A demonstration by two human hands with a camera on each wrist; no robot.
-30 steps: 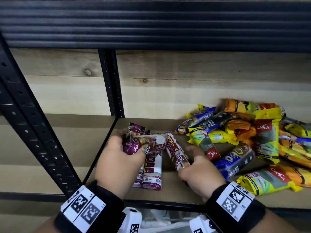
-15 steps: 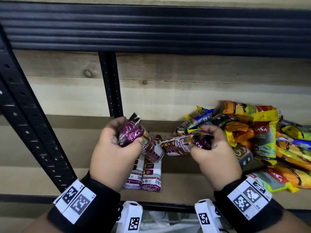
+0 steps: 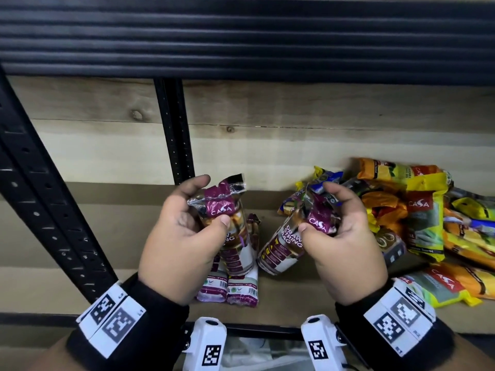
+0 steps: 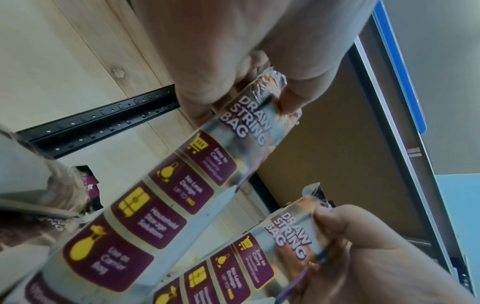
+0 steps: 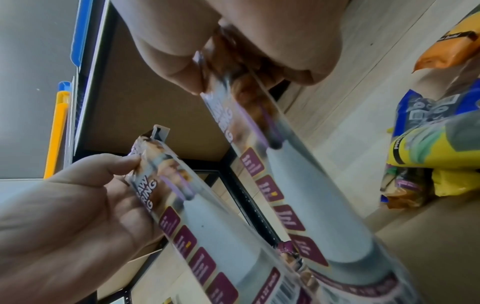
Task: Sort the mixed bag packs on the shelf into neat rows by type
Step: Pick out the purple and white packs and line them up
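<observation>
My left hand (image 3: 211, 202) grips a purple drawstring bag pack (image 3: 233, 236) near its top, thumb on the front, and holds it upright above the shelf (image 3: 294, 298). My right hand (image 3: 318, 207) pinches a second purple pack (image 3: 284, 247) by its top, tilted toward the first. The left wrist view shows the left-held pack (image 4: 207, 174) and the right-held pack (image 4: 259, 263) side by side. In the right wrist view both appear again, right-held pack (image 5: 285, 174) and left-held pack (image 5: 207, 226). Two more purple packs (image 3: 230, 290) lie flat on the shelf under my hands.
A loose pile of yellow, orange, blue and green packs (image 3: 417, 210) covers the right of the shelf. A black upright post (image 3: 174, 129) stands at the back left, a slanting black post (image 3: 40, 196) at the near left, a dark beam (image 3: 241, 36) overhead.
My right hand picked a purple pack off the shelf and raised it. Both hands lifted and turned their packs from lying sideways to nearly upright, side by side.
</observation>
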